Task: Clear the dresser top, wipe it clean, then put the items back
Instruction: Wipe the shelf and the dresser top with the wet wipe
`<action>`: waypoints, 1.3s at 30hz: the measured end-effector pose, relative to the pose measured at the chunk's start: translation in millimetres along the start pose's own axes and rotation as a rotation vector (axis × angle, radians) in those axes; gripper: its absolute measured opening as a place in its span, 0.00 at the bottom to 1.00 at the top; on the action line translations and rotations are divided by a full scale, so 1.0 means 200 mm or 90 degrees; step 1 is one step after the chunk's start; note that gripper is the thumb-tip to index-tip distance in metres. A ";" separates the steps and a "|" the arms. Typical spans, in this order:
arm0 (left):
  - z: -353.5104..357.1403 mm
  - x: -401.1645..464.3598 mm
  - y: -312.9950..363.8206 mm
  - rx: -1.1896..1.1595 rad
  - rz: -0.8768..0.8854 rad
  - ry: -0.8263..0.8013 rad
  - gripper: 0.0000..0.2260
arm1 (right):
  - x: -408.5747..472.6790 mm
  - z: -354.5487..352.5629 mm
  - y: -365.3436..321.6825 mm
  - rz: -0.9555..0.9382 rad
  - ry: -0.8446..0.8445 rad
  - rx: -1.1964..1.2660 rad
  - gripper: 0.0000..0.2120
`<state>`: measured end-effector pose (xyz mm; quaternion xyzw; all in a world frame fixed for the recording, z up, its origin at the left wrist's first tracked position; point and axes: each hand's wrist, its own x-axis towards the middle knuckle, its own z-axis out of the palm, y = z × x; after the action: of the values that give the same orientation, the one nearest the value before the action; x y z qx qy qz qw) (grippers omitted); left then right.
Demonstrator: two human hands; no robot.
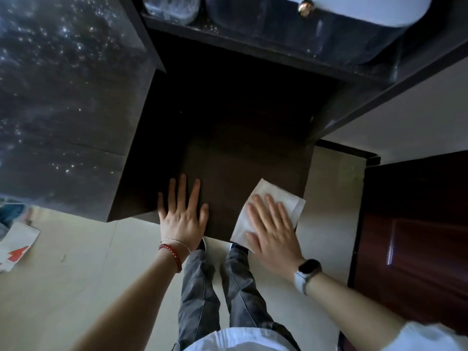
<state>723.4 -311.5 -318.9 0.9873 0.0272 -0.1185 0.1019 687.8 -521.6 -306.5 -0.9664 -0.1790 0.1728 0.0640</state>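
dim overall | dresser recess in deep shadow | wide-angle edge bending | slight blur

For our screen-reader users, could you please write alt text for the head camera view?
A right hand presses a white tissue flat on a dark wooden dresser top, while the left hand rests flat beside it.

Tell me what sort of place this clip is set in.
Probably a bedroom or similar room in a home: a dark wooden dresser with a knobbed drawer, a pale tiled floor and a wooden door beside it.
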 end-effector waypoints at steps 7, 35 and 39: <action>0.01 0.00 0.01 0.023 0.005 0.012 0.26 | 0.37 -0.20 0.28 0.361 0.074 0.163 0.29; -0.69 -0.17 -0.04 -0.247 0.170 0.059 0.17 | 0.14 -0.26 -0.58 0.063 -0.005 0.500 0.19; -0.86 -0.27 -0.28 -0.325 0.148 0.127 0.15 | 0.13 -0.58 -0.78 0.233 0.110 0.662 0.19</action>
<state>705.4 -222.4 -152.5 0.9331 -0.0472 0.0023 0.3566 700.5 -374.1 -178.1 -0.8334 0.1066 0.1668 0.5160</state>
